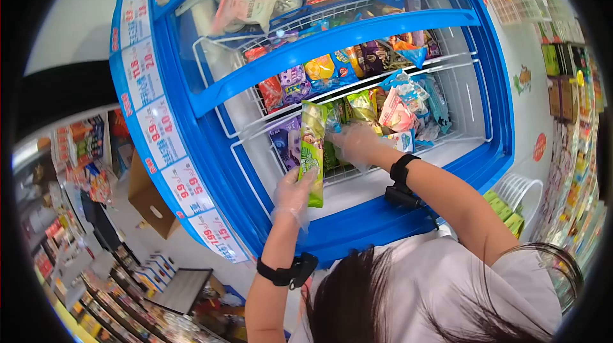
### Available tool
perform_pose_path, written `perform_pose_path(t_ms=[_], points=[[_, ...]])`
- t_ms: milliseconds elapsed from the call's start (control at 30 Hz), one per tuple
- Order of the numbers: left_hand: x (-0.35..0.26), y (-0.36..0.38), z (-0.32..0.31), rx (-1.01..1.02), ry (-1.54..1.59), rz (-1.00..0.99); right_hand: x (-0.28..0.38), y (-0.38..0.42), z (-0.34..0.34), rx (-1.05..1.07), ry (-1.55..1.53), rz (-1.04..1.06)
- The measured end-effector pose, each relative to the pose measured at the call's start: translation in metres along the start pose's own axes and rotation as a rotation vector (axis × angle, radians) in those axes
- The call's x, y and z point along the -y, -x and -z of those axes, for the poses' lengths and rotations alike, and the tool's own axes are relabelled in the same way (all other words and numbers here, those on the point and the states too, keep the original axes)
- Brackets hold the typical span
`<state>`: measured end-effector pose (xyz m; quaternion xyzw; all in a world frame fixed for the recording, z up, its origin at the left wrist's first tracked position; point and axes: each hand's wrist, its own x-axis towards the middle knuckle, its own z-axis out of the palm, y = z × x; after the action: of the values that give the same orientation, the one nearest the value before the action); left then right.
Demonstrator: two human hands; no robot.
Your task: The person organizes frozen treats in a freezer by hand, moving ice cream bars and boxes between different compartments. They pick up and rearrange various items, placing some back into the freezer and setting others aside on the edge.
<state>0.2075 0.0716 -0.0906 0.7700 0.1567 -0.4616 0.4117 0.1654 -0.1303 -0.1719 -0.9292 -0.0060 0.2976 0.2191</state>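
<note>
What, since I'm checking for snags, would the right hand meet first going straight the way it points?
Probably the long green packet in the left hand, though depth is unclear and the right hand might pass beneath it.

Bright light here, soft sheen on the curved blue plastic freezer bar (338, 48), fisheye bending the blurry multicoloured shelves (575, 151), corners black!

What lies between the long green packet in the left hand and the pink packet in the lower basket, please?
In the head view, the right hand and other green packets lie between the long green packet and the pink packet.
</note>
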Motion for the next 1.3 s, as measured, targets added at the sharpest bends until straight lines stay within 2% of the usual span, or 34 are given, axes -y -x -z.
perform_pose_path(t_ms=[67, 100, 133, 267, 367, 433, 533, 667, 733, 767, 800, 833, 867, 933, 1100, 1167, 1233, 1267, 1300], points=[[-0.009, -0.002, -0.009, -0.047, 0.033, 0.023, -0.001, -0.008, 0.001, 0.028, -0.126, 0.011], [-0.011, -0.003, -0.012, -0.099, 0.100, 0.058, 0.001, -0.011, -0.006, -0.047, -0.177, -0.114], [-0.003, -0.016, -0.012, -0.058, 0.173, 0.118, 0.003, -0.012, -0.013, -0.119, -0.232, -0.245], [0.009, -0.041, -0.014, 0.065, 0.305, 0.163, -0.007, -0.012, -0.024, -0.165, -0.271, -0.293], [0.009, -0.047, -0.018, 0.175, 0.319, 0.209, -0.024, 0.012, 0.008, -0.228, -0.460, -0.375], [0.005, -0.048, -0.023, 0.320, 0.489, 0.193, -0.035, 0.023, 0.021, -0.309, -0.649, -0.468], [0.008, -0.052, -0.031, 0.311, 0.512, 0.206, -0.052, 0.036, 0.037, -0.440, -0.794, -0.476], [0.022, -0.074, -0.038, 0.365, 0.432, 0.125, -0.065, 0.041, 0.032, -0.443, -0.807, -0.513], [0.031, -0.094, -0.043, 0.383, 0.148, 0.106, -0.069, 0.040, 0.031, -0.401, -0.911, -0.539], [0.030, -0.100, -0.048, 0.383, 0.147, 0.103, -0.071, 0.039, 0.031, -0.355, -1.015, -0.562], [0.027, -0.107, -0.053, 0.369, -0.061, 0.137, -0.074, 0.039, 0.030, -0.358, -1.015, -0.561], [0.025, -0.110, -0.056, 0.353, -0.269, 0.171, -0.077, 0.040, 0.030, -0.428, -0.986, -0.526], [0.027, -0.111, -0.054, 0.352, -0.268, 0.169, -0.080, 0.041, 0.030, -0.498, -0.956, -0.490], [0.045, -0.126, -0.051, 0.351, -0.860, -0.265, -0.085, 0.044, 0.038, -0.488, -1.009, -0.496], [0.064, -0.160, -0.056, 0.489, -1.108, -0.254, -0.097, 0.043, 0.028, -0.519, -1.087, -0.453], [0.066, -0.159, -0.067, 0.512, -1.181, -0.233, -0.093, 0.043, 0.026, -0.595, -0.900, -0.423], [0.058, -0.153, -0.082, 0.314, -1.041, 0.131, -0.093, 0.043, 0.028, -0.550, -0.956, -0.427], [0.055, -0.151, -0.081, 0.318, -1.048, 0.127, -0.094, 0.042, 0.030, -0.509, -1.016, -0.431], [0.062, -0.154, -0.080, 0.302, -1.183, -0.010, -0.094, 0.043, 0.032, -0.518, -1.023, -0.449]])
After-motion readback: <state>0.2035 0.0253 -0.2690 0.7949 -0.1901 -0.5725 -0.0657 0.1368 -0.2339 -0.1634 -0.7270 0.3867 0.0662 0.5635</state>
